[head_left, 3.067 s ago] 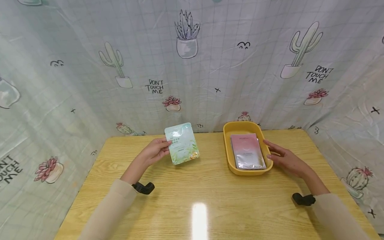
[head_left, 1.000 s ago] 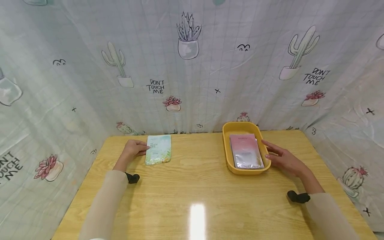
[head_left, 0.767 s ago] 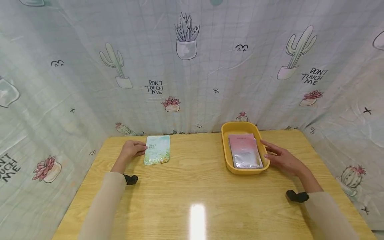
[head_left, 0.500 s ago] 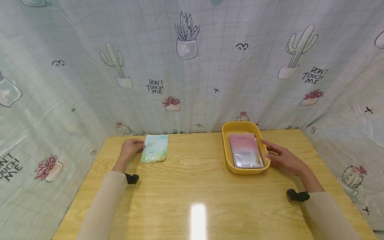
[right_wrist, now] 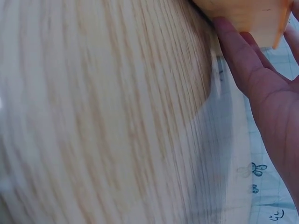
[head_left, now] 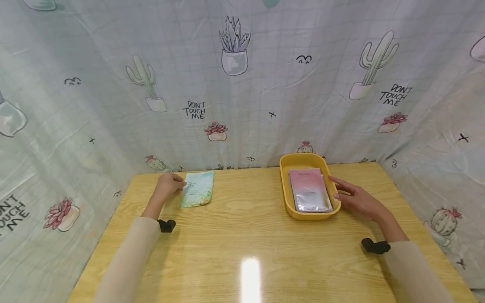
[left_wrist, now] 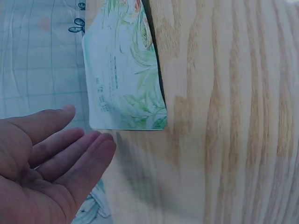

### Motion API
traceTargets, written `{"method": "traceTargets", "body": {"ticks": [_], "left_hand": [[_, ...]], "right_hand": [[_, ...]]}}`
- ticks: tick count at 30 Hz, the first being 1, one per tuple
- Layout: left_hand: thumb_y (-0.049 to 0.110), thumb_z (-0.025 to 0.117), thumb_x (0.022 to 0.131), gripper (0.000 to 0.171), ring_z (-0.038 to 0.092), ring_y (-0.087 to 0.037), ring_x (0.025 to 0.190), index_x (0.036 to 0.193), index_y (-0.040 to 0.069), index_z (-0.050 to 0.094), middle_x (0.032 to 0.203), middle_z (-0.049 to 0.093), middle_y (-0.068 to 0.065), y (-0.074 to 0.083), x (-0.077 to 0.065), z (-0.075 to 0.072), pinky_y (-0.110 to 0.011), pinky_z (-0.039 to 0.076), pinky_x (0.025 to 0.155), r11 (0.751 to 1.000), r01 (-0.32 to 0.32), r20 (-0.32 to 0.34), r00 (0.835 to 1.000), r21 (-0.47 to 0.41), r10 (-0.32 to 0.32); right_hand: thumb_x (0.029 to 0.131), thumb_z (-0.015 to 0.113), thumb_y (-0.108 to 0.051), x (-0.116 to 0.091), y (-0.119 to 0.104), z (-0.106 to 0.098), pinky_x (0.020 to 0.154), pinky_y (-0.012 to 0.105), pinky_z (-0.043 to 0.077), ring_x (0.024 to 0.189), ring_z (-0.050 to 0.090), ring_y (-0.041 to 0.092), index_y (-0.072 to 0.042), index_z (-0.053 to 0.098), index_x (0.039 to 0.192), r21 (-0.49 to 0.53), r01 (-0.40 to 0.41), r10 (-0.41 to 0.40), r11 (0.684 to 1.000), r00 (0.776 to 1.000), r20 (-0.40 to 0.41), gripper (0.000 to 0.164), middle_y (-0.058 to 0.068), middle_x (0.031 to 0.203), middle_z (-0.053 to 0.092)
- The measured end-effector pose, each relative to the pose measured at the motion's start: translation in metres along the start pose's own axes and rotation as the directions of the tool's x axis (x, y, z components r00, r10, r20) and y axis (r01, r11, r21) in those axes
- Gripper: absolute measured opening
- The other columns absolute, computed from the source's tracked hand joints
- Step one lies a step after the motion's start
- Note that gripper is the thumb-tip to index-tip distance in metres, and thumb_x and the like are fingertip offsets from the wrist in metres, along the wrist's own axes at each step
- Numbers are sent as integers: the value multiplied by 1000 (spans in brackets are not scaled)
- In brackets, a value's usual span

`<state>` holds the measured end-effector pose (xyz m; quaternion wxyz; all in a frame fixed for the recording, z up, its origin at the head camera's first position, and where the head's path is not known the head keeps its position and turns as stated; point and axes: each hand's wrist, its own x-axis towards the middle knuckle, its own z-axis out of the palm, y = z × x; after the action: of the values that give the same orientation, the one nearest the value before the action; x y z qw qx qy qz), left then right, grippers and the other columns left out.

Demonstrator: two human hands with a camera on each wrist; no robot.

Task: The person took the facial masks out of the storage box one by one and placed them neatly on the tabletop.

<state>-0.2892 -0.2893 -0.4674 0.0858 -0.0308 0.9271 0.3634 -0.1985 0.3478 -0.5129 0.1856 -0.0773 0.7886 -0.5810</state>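
A pale green sheet mask packet (head_left: 198, 188) with printed leaves lies on the table's far left. My left hand (head_left: 169, 185) is beside its left edge. In the left wrist view the fingers of the left hand (left_wrist: 51, 172) are loosely bent and hold nothing, with a small gap to the packet (left_wrist: 121, 79). At the back right stands a yellow plastic basket (head_left: 314, 216) holding a pink and silver sheet mask packet (head_left: 308, 189), with another edge showing under it. My right hand (head_left: 360, 202) touches the basket's right side with extended fingers.
The wooden table (head_left: 242, 235) stretches in front of both hands, with a bright light reflection near its front. A cactus-print curtain (head_left: 265, 84) hangs behind the table and along both sides. Black bands are on both wrists.
The left hand has carried the green packet leftward, laid it down and let go of it. The right hand stays at the basket.
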Motion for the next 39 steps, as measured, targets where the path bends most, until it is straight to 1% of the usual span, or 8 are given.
{"method": "traceTargets", "body": {"ticks": [3, 7, 11, 14, 20, 26, 34, 39], "left_hand": [[17, 66, 101, 36, 69, -36, 98, 126, -9, 66, 116, 70, -26, 13, 0, 1, -41, 59, 79, 995, -51, 6, 999, 91, 51], [19, 65, 102, 39, 66, -39, 108, 132, -6, 63, 126, 65, -26, 39, 1, 8, -43, 59, 84, 989, -113, 50, 993, 98, 108], [21, 65, 102, 40, 60, -40, 120, 135, -1, 62, 131, 64, -22, 73, 0, 21, -47, 56, 93, 975, -205, 101, 975, 87, 196], [21, 66, 102, 41, 59, -39, 124, 137, 2, 61, 134, 64, -20, 103, 0, 35, -48, 54, 97, 959, -280, 137, 953, 46, 271], [20, 67, 100, 40, 63, -33, 121, 138, 5, 63, 132, 66, -14, 162, 1, 76, -43, 55, 97, 915, -397, 190, 896, -66, 402], [16, 67, 100, 37, 66, -28, 118, 135, 3, 65, 127, 70, -12, 215, 9, 120, -34, 56, 95, 855, -497, 214, 828, -149, 519], [10, 68, 99, 37, 67, -27, 114, 132, -5, 64, 124, 70, -17, 260, 21, 180, -24, 56, 89, 820, -473, 240, 797, -322, 554], [15, 71, 97, 30, 69, -19, 111, 124, 2, 73, 119, 74, -9, 280, 30, 209, -19, 55, 87, 818, -524, 282, 768, -239, 575]], "right_hand": [[104, 61, -28, -2, 0, -1, 95, 19, 50, 135, 43, 21, -21, 22, 164, -16, 3, -3, 1000, 1000, -13, 71, 25, 164, 17], [104, 61, -29, -4, -1, -3, 95, 19, 50, 136, 42, 22, -21, 22, 164, -13, 9, -9, 1000, 1000, -16, 71, 24, 165, 16], [105, 61, -26, -4, -1, -4, 96, 19, 50, 130, 45, 9, -20, 22, 164, 14, 6, -6, 1000, 1000, -2, 71, 24, 165, 15], [104, 61, -25, -3, -2, -5, 95, 19, 50, 125, 47, 2, -18, 23, 163, 18, 15, -15, 1000, 1000, 4, 71, 26, 164, 15], [104, 62, -21, 1, -1, -5, 96, 21, 51, 122, 51, -1, -17, 25, 163, 57, 17, -18, 998, 1000, 23, 70, 27, 164, 17], [104, 62, -21, 1, 3, -8, 96, 23, 52, 122, 50, -2, -18, 24, 163, 85, 15, -16, 996, 1000, 13, 71, 25, 165, 14], [104, 61, -20, 0, 5, -7, 97, 24, 52, 122, 51, -3, -18, 23, 163, 104, 25, -27, 994, 1000, 15, 70, 24, 165, 15], [104, 61, -20, 2, 3, -5, 98, 25, 52, 125, 50, 2, -18, 24, 163, 106, 26, -28, 994, 999, 19, 70, 24, 165, 16]]}}
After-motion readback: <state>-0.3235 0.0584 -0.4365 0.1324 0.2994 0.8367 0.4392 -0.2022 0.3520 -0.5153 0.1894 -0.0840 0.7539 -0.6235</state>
